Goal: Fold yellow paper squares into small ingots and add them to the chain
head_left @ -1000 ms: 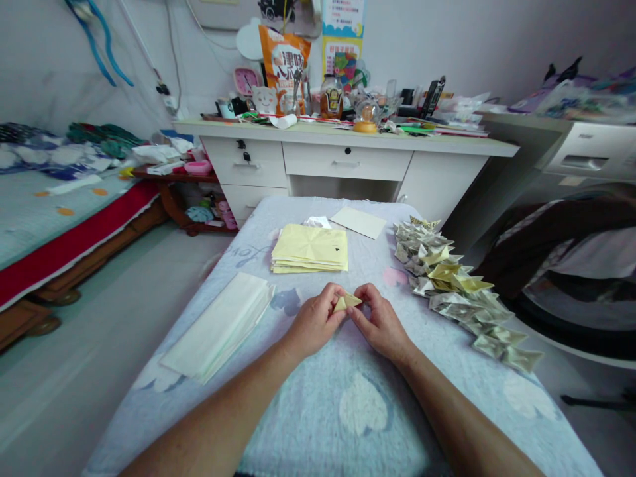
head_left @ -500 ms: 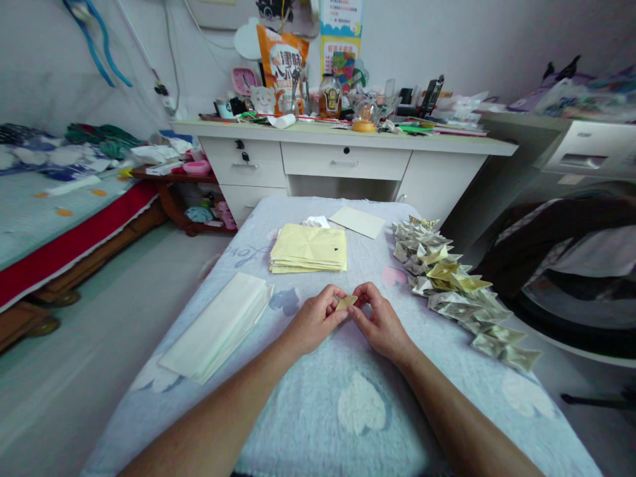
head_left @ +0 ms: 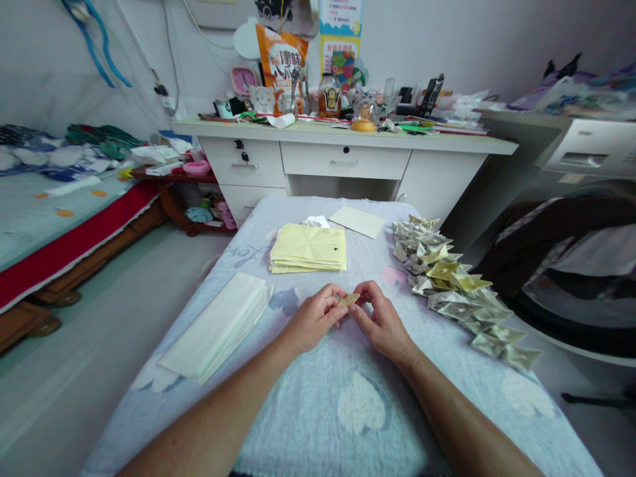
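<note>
Both my hands meet over the middle of the cloth-covered table (head_left: 298,424). Between them is a small folded piece of yellowish paper (head_left: 349,300). My left hand (head_left: 318,318) pinches its left side with thumb and fingers. At the right side, my right hand (head_left: 380,318) grips it with thumb and forefinger. Just beyond the hands lies a stack of yellow paper sheets (head_left: 309,246). To the left rests a bundle of long white paper (head_left: 216,328). Rows of folded paper boat-like shapes (head_left: 454,285) run along the table's right side.
A pale flat sheet (head_left: 356,221) and a crumpled white piece (head_left: 317,221) lie at the table's far end. Behind stands a white desk (head_left: 342,162) crowded with items. A front-loading washing machine (head_left: 581,152) is at right, a bed (head_left: 99,218) at left.
The folded paper has tilted and shifted slightly up and right between my fingers, now looking narrower. My hands have barely moved.
</note>
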`<move>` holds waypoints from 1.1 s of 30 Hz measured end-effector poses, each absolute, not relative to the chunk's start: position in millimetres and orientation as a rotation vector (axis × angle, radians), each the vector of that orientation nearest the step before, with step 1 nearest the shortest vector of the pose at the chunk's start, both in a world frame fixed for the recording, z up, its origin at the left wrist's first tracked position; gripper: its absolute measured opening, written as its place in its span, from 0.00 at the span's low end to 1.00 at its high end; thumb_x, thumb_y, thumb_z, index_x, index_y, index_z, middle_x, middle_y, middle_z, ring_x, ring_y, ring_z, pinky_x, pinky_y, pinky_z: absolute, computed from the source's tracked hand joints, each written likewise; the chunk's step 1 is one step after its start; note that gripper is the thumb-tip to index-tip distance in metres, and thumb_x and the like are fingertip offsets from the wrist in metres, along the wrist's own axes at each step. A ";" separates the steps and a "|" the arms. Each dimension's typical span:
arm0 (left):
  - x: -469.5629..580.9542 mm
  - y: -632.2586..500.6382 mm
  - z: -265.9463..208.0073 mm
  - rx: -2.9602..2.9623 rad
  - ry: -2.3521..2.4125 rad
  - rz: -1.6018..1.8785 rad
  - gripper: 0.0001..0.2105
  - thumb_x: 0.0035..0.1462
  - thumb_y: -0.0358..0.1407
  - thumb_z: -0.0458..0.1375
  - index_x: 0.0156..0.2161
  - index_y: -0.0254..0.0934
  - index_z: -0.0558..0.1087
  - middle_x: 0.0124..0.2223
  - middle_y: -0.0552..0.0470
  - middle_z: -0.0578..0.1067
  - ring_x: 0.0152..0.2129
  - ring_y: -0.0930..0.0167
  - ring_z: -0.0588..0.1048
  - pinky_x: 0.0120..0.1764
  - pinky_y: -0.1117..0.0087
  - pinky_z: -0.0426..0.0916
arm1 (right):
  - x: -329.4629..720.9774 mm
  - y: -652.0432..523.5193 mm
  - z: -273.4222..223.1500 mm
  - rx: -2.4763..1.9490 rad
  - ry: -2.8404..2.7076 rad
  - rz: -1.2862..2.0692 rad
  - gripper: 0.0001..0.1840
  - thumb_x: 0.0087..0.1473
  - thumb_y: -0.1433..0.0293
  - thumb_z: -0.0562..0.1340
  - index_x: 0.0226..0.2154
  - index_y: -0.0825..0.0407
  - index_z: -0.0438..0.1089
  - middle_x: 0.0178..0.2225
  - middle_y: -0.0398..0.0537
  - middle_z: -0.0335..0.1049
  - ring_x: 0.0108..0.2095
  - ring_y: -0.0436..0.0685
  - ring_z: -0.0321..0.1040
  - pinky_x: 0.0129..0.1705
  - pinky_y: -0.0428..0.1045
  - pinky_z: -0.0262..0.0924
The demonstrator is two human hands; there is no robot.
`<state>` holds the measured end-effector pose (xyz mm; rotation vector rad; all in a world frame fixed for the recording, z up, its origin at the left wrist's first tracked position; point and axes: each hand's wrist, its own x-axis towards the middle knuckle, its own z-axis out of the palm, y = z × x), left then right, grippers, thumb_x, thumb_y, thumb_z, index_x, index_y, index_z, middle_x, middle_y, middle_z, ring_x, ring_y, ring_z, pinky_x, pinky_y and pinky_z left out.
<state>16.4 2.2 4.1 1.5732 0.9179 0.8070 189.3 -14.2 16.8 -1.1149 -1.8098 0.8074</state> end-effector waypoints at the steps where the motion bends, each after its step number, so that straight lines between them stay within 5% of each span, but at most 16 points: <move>1: 16.5 2.0 4.4 1.572 0.923 0.808 0.11 0.60 0.41 0.52 0.45 0.38 0.63 0.32 0.55 0.72 0.24 0.76 0.70 0.30 0.74 0.64 | 189.2 -14.2 17.1 -1.113 -1.809 0.806 0.05 0.56 0.70 0.56 0.37 0.50 0.58 0.30 0.42 0.66 0.32 0.52 0.64 0.35 0.47 0.58; 9: 17.8 -2.1 7.8 1.647 1.005 0.817 0.12 0.62 0.42 0.47 0.47 0.39 0.61 0.34 0.53 0.75 0.25 0.74 0.73 0.31 0.73 0.65 | 186.3 -15.0 18.8 -1.154 -1.817 0.767 0.05 0.54 0.73 0.55 0.36 0.50 0.58 0.30 0.42 0.65 0.32 0.52 0.64 0.35 0.47 0.59; 19: 20.1 -4.4 10.0 1.819 1.102 0.789 0.15 0.59 0.30 0.47 0.52 0.38 0.57 0.30 0.56 0.75 0.28 0.72 0.74 0.34 0.72 0.64 | 185.7 -14.4 14.3 -1.103 -1.876 0.659 0.15 0.49 0.80 0.55 0.40 0.50 0.65 0.32 0.43 0.63 0.33 0.52 0.63 0.38 0.48 0.58; 33: 25.2 -8.3 13.7 2.000 1.225 0.787 0.11 0.59 0.29 0.47 0.47 0.40 0.62 0.31 0.54 0.76 0.30 0.69 0.75 0.33 0.72 0.63 | 175.4 -15.2 11.1 -1.184 -1.858 0.517 0.09 0.48 0.79 0.55 0.32 0.50 0.63 0.31 0.44 0.59 0.32 0.53 0.60 0.34 0.48 0.57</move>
